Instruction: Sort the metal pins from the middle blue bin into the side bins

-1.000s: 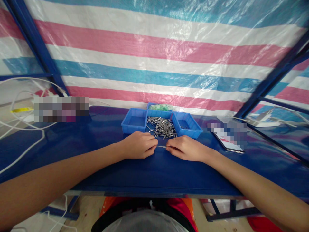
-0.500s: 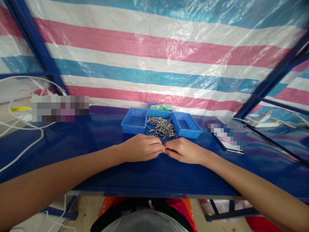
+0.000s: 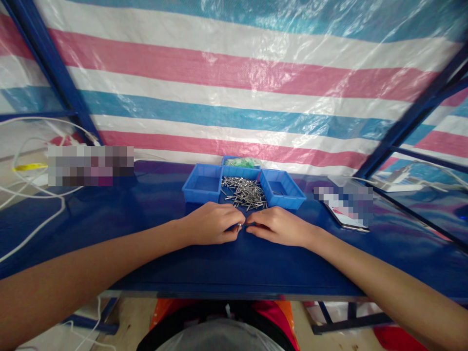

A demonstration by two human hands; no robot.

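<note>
My left hand (image 3: 217,224) is closed above the blue table, pinching a small silvery metal pin (image 3: 239,226) between thumb and fingers; most of it is hidden. Just to the right, my right hand (image 3: 276,225) has its thumb and forefinger slightly apart, and nothing shows between them. A narrow gap separates the two hands' fingertips. Directly beyond them lies a loose heap of thin metal pins (image 3: 246,192), some spilling onto the table (image 3: 226,270). A blue plastic bin (image 3: 199,195) stands left of the heap, and another blue bin (image 3: 287,201) stands right of it.
Behind the heap, a blue bin holds a green plastic packet (image 3: 243,162). A phone (image 3: 345,214), partly pixelated, lies to the right. White cables (image 3: 60,214) run along the left side. Blue frame posts and a striped plastic sheet (image 3: 234,83) stand behind the table.
The fingertips were together around a small shiny piece; now they are slightly apart. The metal pin stays in my left hand, and the right fingers have let go.
</note>
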